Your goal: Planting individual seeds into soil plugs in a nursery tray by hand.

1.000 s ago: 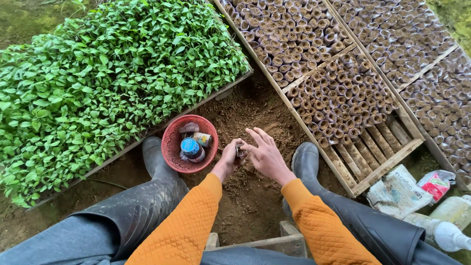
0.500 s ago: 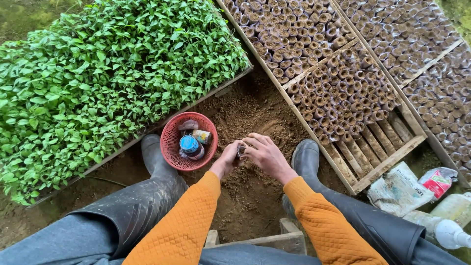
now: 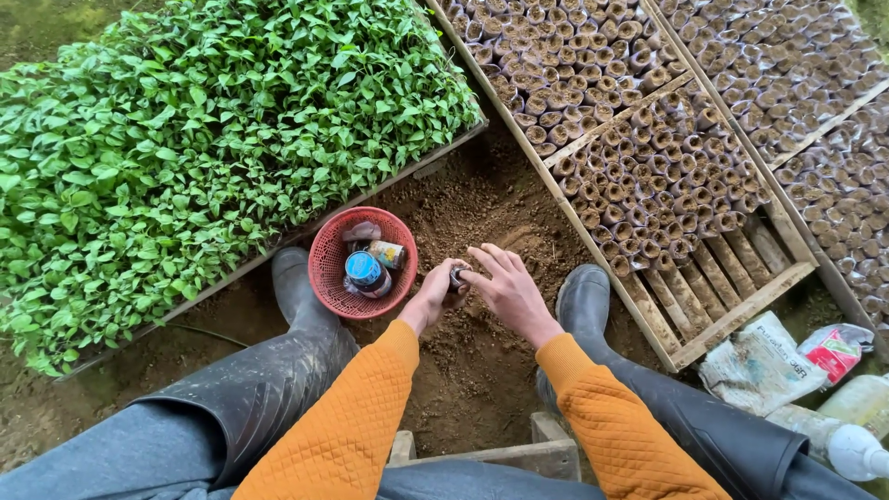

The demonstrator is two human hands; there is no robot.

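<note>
A wide bed of green seedlings (image 3: 204, 148) fills the upper left, its leaves crowded edge to edge behind a low wooden border. To the right, long wooden trays (image 3: 732, 319) run slantwise, packed with rows of small soil-filled pots (image 3: 648, 176); the near end of the closest tray shows bare slats. Between the seedlings and the trays lies a patch of loose brown soil (image 3: 482, 213), and the person sits over it with a dark rubber boot (image 3: 296, 287) planted on the left and another (image 3: 582, 301) on the right. Orange quilted sleeves (image 3: 352, 426) reach forward from the bottom edge.

At the lower right sit a crumpled printed sack (image 3: 759, 361), a red and white packet (image 3: 833, 347) and a pale plastic bottle (image 3: 857, 440). A round red basket (image 3: 324, 264) stands on the soil just beside the left boot, holding a blue-capped jar (image 3: 366, 270) and a few small packets.

The left hand (image 3: 433, 294) and right hand (image 3: 505, 289) meet above the soil, just right of the basket. The left grip is closed on a small dark pot (image 3: 457, 276), pinched at the fingertips. The right hand touches the same pot with thumb and forefinger while its other fingers spread loosely; whether it truly grips is hard to tell from this angle.
</note>
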